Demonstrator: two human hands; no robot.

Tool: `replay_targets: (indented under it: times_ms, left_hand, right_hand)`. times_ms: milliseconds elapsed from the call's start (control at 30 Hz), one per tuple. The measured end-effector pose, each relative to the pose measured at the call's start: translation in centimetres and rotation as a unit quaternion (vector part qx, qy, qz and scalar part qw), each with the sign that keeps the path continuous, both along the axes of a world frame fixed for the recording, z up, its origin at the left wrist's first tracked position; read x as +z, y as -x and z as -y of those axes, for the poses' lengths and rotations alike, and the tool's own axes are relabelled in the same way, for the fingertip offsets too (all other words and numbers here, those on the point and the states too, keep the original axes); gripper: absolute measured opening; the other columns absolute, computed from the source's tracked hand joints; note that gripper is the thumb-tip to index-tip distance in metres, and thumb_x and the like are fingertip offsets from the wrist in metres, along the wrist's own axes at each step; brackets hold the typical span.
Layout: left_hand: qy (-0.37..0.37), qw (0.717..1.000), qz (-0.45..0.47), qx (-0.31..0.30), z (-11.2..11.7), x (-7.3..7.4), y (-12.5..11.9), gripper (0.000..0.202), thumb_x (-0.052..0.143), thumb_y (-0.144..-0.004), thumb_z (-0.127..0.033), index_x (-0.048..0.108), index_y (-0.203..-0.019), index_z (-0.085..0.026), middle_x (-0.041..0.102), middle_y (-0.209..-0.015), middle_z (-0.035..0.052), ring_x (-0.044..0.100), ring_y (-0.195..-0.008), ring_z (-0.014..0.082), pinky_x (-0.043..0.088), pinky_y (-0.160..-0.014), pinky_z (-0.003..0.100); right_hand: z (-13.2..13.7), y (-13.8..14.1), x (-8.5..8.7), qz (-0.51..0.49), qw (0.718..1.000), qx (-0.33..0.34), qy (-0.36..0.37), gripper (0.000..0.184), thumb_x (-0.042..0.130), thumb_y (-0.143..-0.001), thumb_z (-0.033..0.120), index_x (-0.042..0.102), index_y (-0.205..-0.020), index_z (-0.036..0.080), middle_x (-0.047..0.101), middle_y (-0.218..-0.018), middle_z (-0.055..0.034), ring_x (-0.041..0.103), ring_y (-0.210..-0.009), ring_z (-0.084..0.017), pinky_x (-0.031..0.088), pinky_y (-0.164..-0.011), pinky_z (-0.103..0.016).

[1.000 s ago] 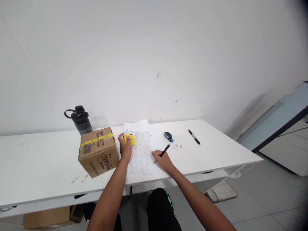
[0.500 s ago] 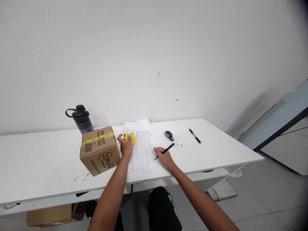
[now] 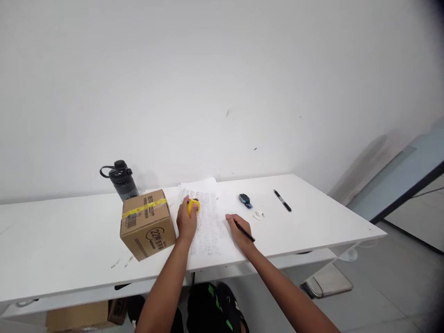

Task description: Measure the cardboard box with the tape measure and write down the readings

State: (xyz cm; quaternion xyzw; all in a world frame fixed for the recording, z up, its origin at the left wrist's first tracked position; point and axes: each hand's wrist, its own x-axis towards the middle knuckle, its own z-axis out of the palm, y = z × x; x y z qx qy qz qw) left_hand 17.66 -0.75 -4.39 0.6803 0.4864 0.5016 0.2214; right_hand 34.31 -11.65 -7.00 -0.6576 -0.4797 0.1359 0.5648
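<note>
My left hand [image 3: 187,221] is closed around a yellow tape measure [image 3: 193,206], over the upper left part of a sheet of paper [image 3: 206,226] covered in dense writing. At the sheet's right edge my right hand [image 3: 239,230] grips a black pen [image 3: 244,231], its barrel lying back across the hand and its tip out of sight. Just left of my left hand stands a cardboard box [image 3: 149,226] with a yellow measuring tape strip [image 3: 144,209] across its top.
Behind the box stands a dark water bottle [image 3: 124,181]. To the right on the white table [image 3: 312,222] lie a blue watch [image 3: 244,200], a small white item [image 3: 258,215] and another black pen [image 3: 282,200]. A white wall [image 3: 222,92] rises behind.
The tape measure has turned and shifted slightly right in my left hand. In my right hand the pen has tipped back, its rear end now lower and toward me. The view has shifted slightly.
</note>
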Motion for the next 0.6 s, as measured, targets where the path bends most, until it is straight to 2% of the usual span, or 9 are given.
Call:
replay_targets:
  times_ms: [67, 133, 167, 267, 367, 433, 500, 533, 600]
  left_hand:
    - [-0.069, 0.996, -0.023, -0.058, 1.6, 0.6, 0.4, 0.037, 0.05, -0.088, -0.041, 0.057, -0.12, -0.023, 0.064, -0.115, 0.0092, 0.058, -0.111, 0.0234, 0.043, -0.099, 0.038]
    - [-0.102, 0.988, -0.021, -0.114, 3.7, 1.2, 0.9, 0.029, 0.057, -0.084, -0.04, 0.063, -0.108, -0.024, 0.068, -0.106, 0.009, 0.062, -0.102, 0.0235, 0.047, -0.093, 0.038]
    - [-0.112, 0.985, -0.011, -0.13, 4.8, 1.4, 1.3, 0.027, 0.06, -0.082, -0.039, 0.065, -0.104, -0.025, 0.069, -0.103, 0.0087, 0.064, -0.1, 0.024, 0.049, -0.091, 0.038]
    - [-0.13, 0.983, 0.031, -0.122, 8.5, 1.4, 3.0, 0.026, 0.07, -0.073, -0.035, 0.067, -0.098, -0.03, 0.071, -0.099, 0.0078, 0.066, -0.095, 0.0263, 0.051, -0.087, 0.042]
    - [-0.132, 0.984, 0.083, -0.091, 11.8, 0.1, 5.3, 0.034, 0.077, -0.064, -0.033, 0.068, -0.097, -0.035, 0.071, -0.098, 0.0073, 0.066, -0.094, 0.0296, 0.052, -0.088, 0.047]
    - [-0.103, 0.986, 0.116, -0.057, 13.7, -1.5, 6.6, 0.04, 0.078, -0.062, -0.034, 0.068, -0.101, -0.036, 0.07, -0.102, 0.0081, 0.064, -0.099, 0.0322, 0.05, -0.093, 0.05]
    - [-0.044, 0.986, 0.156, -0.026, 15.4, -3.1, 7.4, 0.044, 0.078, -0.06, -0.039, 0.068, -0.103, -0.036, 0.068, -0.107, 0.0097, 0.062, -0.106, 0.035, 0.047, -0.097, 0.053]
    - [-0.004, 0.984, 0.174, -0.024, 16.4, -3.8, 7.6, 0.047, 0.078, -0.059, -0.042, 0.067, -0.104, -0.035, 0.068, -0.108, 0.0104, 0.06, -0.108, 0.036, 0.046, -0.098, 0.053]
    - [0.097, 0.974, 0.195, -0.062, 18.4, -4.7, 7.7, 0.053, 0.076, -0.059, -0.048, 0.066, -0.109, -0.034, 0.067, -0.109, 0.011, 0.059, -0.111, 0.037, 0.048, -0.097, 0.051]
  right_hand:
    - [-0.6, 0.1, -0.5, 0.043, 0.999, -0.018, -0.008, 0.039, 0.046, -0.087, 0.048, 0.062, -0.104, 0.017, 0.067, -0.097, -0.0088, 0.06, -0.087, -0.024, 0.045, -0.081, -0.035]
    - [-1.2, 0.1, -1.2, 0.077, 0.997, -0.013, 0.016, 0.044, 0.042, -0.088, 0.041, 0.054, -0.122, 0.016, 0.065, -0.107, -0.0103, 0.061, -0.093, -0.024, 0.046, -0.084, -0.037]
    - [-1.6, 0.1, -1.5, 0.103, 0.994, -0.009, 0.03, 0.044, 0.039, -0.089, 0.037, 0.052, -0.126, 0.016, 0.065, -0.111, -0.011, 0.061, -0.097, -0.025, 0.045, -0.087, -0.038]
    - [-2.2, 0.1, -2.3, 0.184, 0.981, 0.015, 0.067, 0.045, 0.033, -0.089, 0.028, 0.052, -0.129, 0.016, 0.066, -0.11, -0.0111, 0.06, -0.103, -0.025, 0.042, -0.09, -0.04]
    - [-2.4, 0.3, -2.8, 0.234, 0.969, 0.019, 0.081, 0.047, 0.031, -0.091, 0.03, 0.048, -0.134, 0.018, 0.065, -0.113, -0.0105, 0.057, -0.108, -0.026, 0.041, -0.089, -0.041]
    - [-2.3, 0.6, -2.9, 0.263, 0.961, 0.013, 0.086, 0.048, 0.033, -0.092, 0.034, 0.046, -0.135, 0.02, 0.064, -0.115, -0.0105, 0.055, -0.11, -0.027, 0.04, -0.089, -0.041]
    - [-2.2, 0.9, -2.7, 0.292, 0.952, 0.011, 0.095, 0.048, 0.035, -0.092, 0.04, 0.048, -0.134, 0.022, 0.063, -0.115, -0.0107, 0.054, -0.109, -0.027, 0.039, -0.088, -0.041]
    - [-2.1, 1.2, -2.5, 0.306, 0.947, 0.012, 0.1, 0.047, 0.036, -0.092, 0.042, 0.05, -0.133, 0.022, 0.063, -0.114, -0.011, 0.054, -0.109, -0.028, 0.039, -0.087, -0.04]
    - [-1.9, 1.6, -2.0, 0.334, 0.936, 0.019, 0.11, 0.045, 0.036, -0.093, 0.043, 0.054, -0.128, 0.023, 0.062, -0.114, -0.0115, 0.053, -0.108, -0.028, 0.038, -0.085, -0.039]
